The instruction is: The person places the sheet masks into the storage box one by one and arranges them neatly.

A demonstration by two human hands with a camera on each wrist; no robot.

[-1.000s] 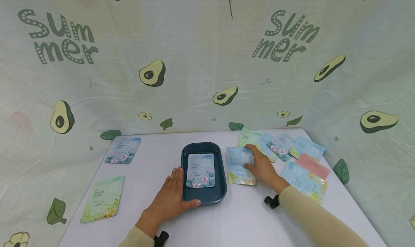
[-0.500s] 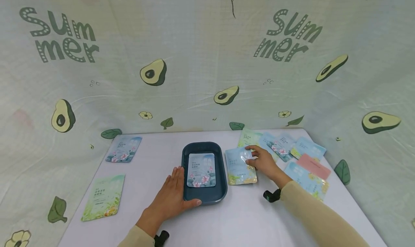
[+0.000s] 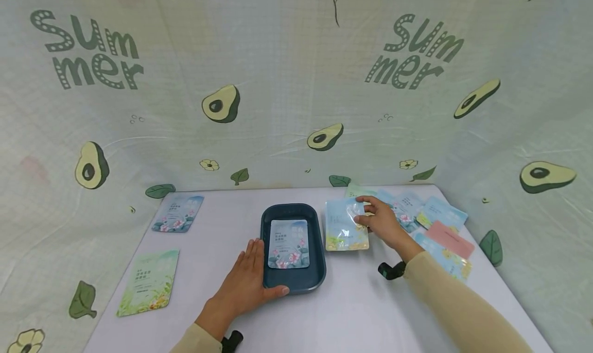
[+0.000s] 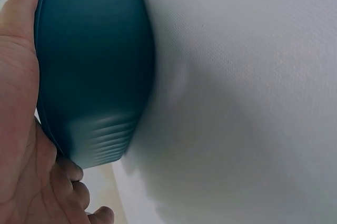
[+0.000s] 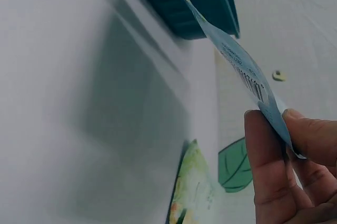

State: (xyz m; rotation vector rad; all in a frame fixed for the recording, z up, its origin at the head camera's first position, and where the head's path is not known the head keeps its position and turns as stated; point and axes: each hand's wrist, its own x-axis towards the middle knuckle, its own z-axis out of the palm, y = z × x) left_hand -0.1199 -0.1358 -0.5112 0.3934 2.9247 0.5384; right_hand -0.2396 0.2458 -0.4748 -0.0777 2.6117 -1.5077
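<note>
My right hand pinches a light-blue face mask packet by its right edge, thumb on one face and fingers on the other. The right wrist view shows this packet edge-on, raised over the table with its barcode side visible. A dark blue rectangular tray stands mid-table. In it lies a grey-blue packet with pink flowers. Along the tray's left wall rests my left hand, fingers extended and thumb at the front corner. Up close, the tray's outer wall lies against this hand.
At left lie a blue flowered packet and a green packet. Several packets overlap at the back right, among them a pink one and a blue one. An avocado-print cloth hangs behind the table.
The right hand has taken hold of the light-blue packet and lifted it from the table, moving it slightly toward the back. The left hand and tray have stayed in place.
</note>
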